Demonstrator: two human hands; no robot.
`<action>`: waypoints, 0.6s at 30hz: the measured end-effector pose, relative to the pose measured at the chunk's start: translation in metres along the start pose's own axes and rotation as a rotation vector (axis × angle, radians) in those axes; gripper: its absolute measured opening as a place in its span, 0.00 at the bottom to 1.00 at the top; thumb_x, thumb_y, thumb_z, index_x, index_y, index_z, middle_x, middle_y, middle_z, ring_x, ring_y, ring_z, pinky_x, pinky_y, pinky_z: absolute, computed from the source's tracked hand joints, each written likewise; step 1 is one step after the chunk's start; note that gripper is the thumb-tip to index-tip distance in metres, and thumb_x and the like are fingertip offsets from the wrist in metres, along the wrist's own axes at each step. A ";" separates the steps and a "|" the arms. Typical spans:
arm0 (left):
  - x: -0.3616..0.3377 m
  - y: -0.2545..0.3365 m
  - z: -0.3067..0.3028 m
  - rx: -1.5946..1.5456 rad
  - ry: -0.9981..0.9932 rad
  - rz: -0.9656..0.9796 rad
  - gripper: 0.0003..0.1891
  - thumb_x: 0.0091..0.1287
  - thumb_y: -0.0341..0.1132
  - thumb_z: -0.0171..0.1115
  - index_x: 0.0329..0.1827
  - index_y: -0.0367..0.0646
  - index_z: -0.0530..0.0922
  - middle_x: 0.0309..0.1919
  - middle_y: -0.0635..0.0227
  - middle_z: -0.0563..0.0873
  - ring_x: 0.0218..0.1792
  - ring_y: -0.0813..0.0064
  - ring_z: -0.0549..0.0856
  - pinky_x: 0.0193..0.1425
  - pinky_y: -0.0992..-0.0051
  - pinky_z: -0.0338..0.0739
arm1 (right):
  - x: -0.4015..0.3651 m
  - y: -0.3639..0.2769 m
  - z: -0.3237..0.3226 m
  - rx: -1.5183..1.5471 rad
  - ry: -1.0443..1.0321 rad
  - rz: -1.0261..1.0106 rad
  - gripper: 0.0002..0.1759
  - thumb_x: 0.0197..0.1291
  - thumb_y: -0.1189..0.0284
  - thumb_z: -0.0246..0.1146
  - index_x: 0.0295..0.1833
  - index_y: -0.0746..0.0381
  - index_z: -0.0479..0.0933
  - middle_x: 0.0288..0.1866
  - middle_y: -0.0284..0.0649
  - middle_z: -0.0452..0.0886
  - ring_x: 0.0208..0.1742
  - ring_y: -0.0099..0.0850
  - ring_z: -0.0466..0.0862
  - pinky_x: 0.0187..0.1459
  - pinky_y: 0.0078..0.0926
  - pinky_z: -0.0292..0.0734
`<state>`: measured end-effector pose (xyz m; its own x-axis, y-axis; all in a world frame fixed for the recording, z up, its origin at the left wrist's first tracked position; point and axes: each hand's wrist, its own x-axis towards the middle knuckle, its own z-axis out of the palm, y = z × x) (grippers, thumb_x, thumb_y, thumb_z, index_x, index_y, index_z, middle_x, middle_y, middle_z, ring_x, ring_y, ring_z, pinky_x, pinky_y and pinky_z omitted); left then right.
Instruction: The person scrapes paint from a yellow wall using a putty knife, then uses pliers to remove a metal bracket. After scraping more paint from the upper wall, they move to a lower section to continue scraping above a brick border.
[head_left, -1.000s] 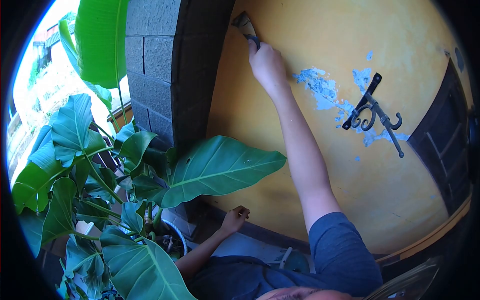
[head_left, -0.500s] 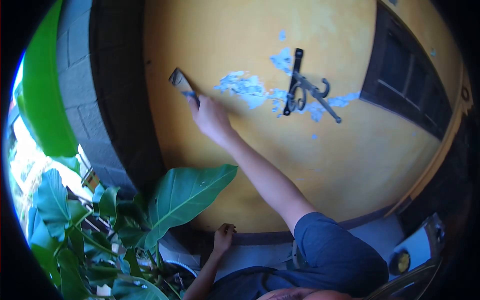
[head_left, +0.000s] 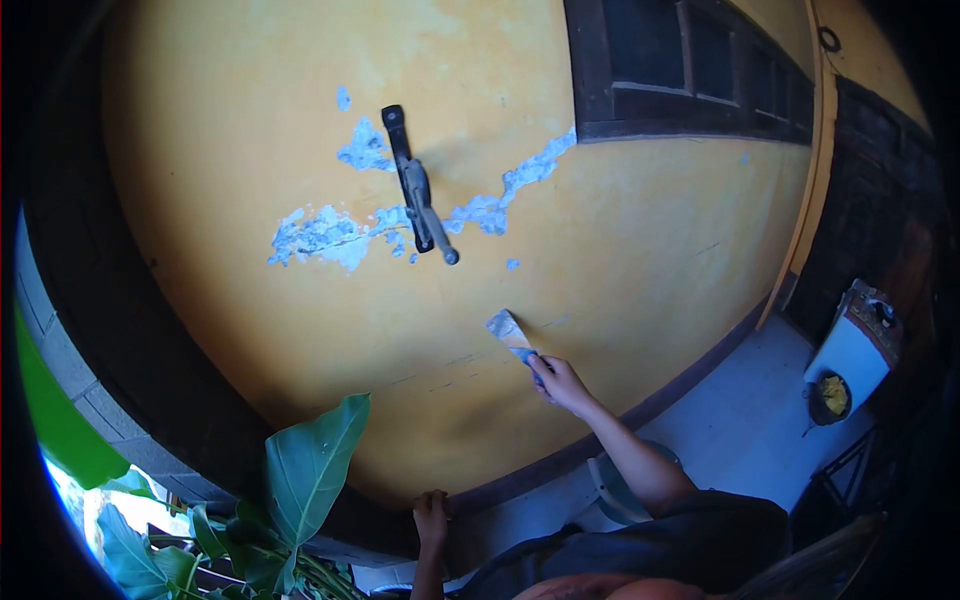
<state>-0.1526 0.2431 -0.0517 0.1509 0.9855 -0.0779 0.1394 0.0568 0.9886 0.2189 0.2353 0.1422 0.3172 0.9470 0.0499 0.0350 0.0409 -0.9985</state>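
My right hand [head_left: 560, 384] is closed round the handle of a putty knife [head_left: 508, 330]. Its broad metal blade points up and to the left, close to the yellow wall [head_left: 300, 330]; whether it touches is hard to tell. Bare blue-white patches [head_left: 325, 235] and a jagged strip [head_left: 490, 210] of chipped paint run across the wall above the blade. Low down near the wall's base, my left hand [head_left: 431, 515] has loosely curled fingers, and no object shows in it.
A black metal bracket [head_left: 408, 180] juts from the wall. A dark-framed window [head_left: 690, 70] lies upper right. Large leaves [head_left: 318, 470] rise at lower left beside a dark pillar [head_left: 90, 280]. On the right stand a white box-like object [head_left: 855, 345] and a dark bowl [head_left: 828, 398] with yellow contents.
The view has swung to the right. My right hand has brought the putty knife from the wall's left side, near the pillar, down and right, below the bracket. My left hand stays low.
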 end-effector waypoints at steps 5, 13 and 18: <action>0.008 0.085 0.040 -0.078 -0.092 0.120 0.16 0.82 0.40 0.55 0.47 0.34 0.82 0.33 0.62 0.89 0.31 0.76 0.86 0.35 0.75 0.79 | -0.029 0.011 -0.070 0.218 0.268 0.051 0.18 0.82 0.54 0.54 0.46 0.57 0.75 0.24 0.28 0.71 0.16 0.16 0.64 0.17 0.18 0.56; 0.025 0.297 0.084 -0.178 -0.002 0.789 0.10 0.81 0.34 0.54 0.49 0.36 0.79 0.37 0.64 0.85 0.42 0.75 0.83 0.49 0.73 0.76 | -0.011 -0.057 -0.110 -0.252 0.631 -0.746 0.17 0.75 0.75 0.63 0.66 0.65 0.78 0.37 0.31 0.80 0.32 0.18 0.76 0.36 0.19 0.73; 0.023 0.414 0.086 -0.137 0.362 1.391 0.28 0.77 0.53 0.52 0.62 0.33 0.71 0.53 0.51 0.82 0.57 0.56 0.82 0.65 0.58 0.75 | -0.004 -0.092 -0.127 -0.321 0.603 -0.696 0.23 0.69 0.80 0.68 0.69 0.66 0.77 0.42 0.42 0.82 0.41 0.28 0.83 0.44 0.26 0.79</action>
<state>-0.0069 0.2752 0.3451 -0.1706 0.2386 0.9560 -0.0080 -0.9706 0.2407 0.3346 0.1875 0.2367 0.5568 0.4184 0.7176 0.6265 0.3557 -0.6935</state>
